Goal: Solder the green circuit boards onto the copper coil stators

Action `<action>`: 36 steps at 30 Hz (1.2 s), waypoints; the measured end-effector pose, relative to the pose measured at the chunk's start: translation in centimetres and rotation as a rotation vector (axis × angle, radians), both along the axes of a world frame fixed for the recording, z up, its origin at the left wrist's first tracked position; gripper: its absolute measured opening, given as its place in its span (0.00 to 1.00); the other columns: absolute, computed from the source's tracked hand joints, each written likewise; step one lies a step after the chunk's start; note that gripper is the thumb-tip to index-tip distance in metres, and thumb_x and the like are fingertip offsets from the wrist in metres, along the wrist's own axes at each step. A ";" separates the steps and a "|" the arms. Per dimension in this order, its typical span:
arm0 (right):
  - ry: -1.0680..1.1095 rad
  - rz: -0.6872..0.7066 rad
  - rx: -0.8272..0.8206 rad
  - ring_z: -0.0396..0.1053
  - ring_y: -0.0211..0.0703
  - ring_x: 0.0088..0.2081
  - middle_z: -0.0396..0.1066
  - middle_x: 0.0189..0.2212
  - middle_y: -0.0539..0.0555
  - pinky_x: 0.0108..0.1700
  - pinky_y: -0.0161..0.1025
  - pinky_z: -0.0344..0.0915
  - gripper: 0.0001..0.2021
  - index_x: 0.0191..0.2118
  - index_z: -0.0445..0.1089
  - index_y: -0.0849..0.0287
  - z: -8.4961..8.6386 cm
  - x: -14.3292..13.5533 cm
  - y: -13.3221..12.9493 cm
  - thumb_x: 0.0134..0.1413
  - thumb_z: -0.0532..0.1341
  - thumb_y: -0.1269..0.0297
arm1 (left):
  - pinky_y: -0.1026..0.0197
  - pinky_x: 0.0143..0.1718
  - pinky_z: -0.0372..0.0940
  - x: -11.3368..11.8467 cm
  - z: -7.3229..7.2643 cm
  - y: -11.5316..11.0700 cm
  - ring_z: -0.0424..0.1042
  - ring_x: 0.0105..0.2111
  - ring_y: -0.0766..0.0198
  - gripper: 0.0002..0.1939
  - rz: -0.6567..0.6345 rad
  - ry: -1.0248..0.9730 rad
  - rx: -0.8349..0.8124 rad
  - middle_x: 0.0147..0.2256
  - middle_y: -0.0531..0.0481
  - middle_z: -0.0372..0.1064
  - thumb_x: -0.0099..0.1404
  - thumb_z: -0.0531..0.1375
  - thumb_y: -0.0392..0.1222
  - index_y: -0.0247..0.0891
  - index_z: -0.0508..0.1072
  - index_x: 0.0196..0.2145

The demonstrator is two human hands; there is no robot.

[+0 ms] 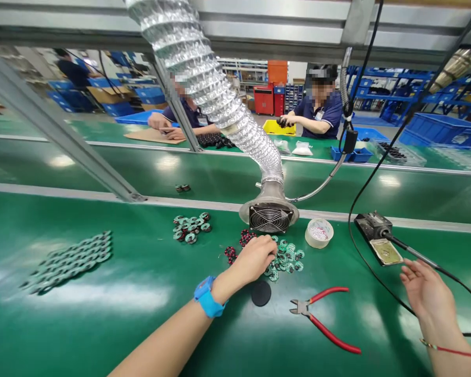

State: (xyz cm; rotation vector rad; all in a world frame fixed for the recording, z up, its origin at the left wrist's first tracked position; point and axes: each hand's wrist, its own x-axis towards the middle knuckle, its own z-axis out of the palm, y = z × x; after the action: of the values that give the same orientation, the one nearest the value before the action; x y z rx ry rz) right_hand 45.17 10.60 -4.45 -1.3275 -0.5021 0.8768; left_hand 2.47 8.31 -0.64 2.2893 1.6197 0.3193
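Observation:
My left hand [257,256], with a blue band on the wrist, reaches over a pile of small green ring-shaped parts [288,256]; its fingers are bent down and what they touch is hidden. Dark red and black parts [247,237] lie just beyond that hand. My right hand [427,290] hovers palm up with fingers apart, holding nothing, near the soldering iron stand [377,228] and its sponge [386,252]. Between the hands lie red-handled cutters [329,335], jaws apart. A black disc [261,294] sits below my left hand.
A fume fan [270,218] on a silver duct stands behind the parts, beside a white tape roll [319,233]. More green rings [191,228] and a green lattice sheet [73,259] lie left. A black cable [361,251] loops at right. Two people work across the bench.

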 end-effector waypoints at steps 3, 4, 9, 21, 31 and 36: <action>0.010 -0.031 0.007 0.67 0.35 0.25 0.71 0.28 0.51 0.23 0.33 0.61 0.14 0.28 0.66 0.59 0.7 -0.3 0.6 0.31 0.69 0.65 | 0.58 0.44 0.62 -0.8 0.2 0.7 0.71 0.40 0.59 0.08 -0.101 -0.024 -0.015 0.37 0.50 0.73 0.67 0.55 0.35 0.40 0.74 0.35; 0.012 -0.039 0.014 0.66 0.35 0.24 0.71 0.28 0.51 0.23 0.33 0.60 0.15 0.30 0.67 0.59 0.9 -0.4 1.0 0.31 0.69 0.66 | 0.59 0.43 0.63 -0.8 0.2 1.1 0.71 0.39 0.60 0.09 -0.115 -0.030 -0.011 0.37 0.49 0.73 0.68 0.54 0.35 0.40 0.74 0.36; -0.003 -0.040 0.009 0.60 0.34 0.19 0.69 0.22 0.48 0.19 0.32 0.55 0.21 0.39 0.70 0.54 1.6 -0.7 3.0 0.32 0.69 0.69 | 0.56 0.48 0.63 0.6 -0.9 2.9 0.71 0.44 0.56 0.09 -0.163 -0.010 0.033 0.41 0.44 0.73 0.65 0.56 0.33 0.38 0.76 0.40; -0.178 -0.248 0.143 0.64 0.39 0.21 0.65 0.19 0.46 0.20 0.34 0.61 0.17 0.29 0.67 0.53 2.2 -0.8 2.2 0.25 0.69 0.67 | 0.50 0.47 0.70 1.9 -1.8 3.2 0.73 0.43 0.60 0.11 0.053 0.002 0.021 0.44 0.46 0.73 0.70 0.58 0.44 0.35 0.73 0.43; -0.397 -0.407 0.362 0.66 0.41 0.21 0.65 0.21 0.45 0.24 0.41 0.63 0.17 0.34 0.63 0.51 4.5 -4.1 0.7 0.32 0.64 0.65 | 0.47 0.51 0.68 2.9 -1.6 2.5 0.71 0.48 0.57 0.12 0.093 -0.046 -0.017 0.48 0.44 0.71 0.69 0.59 0.44 0.35 0.73 0.46; -0.428 -0.377 0.409 0.67 0.37 0.21 0.66 0.27 0.45 0.24 0.39 0.61 0.18 0.36 0.62 0.54 5.1 -5.1 0.0 0.34 0.64 0.65 | 0.49 0.48 0.71 2.7 -1.5 3.1 0.72 0.46 0.58 0.15 0.179 -0.099 -0.099 0.51 0.43 0.70 0.70 0.58 0.45 0.37 0.71 0.51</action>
State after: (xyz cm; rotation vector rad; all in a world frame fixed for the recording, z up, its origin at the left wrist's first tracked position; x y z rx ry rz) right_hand 40.10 10.64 0.68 -1.1735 -0.6917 0.1586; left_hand 5.22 11.46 -2.13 2.0288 1.7524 0.3787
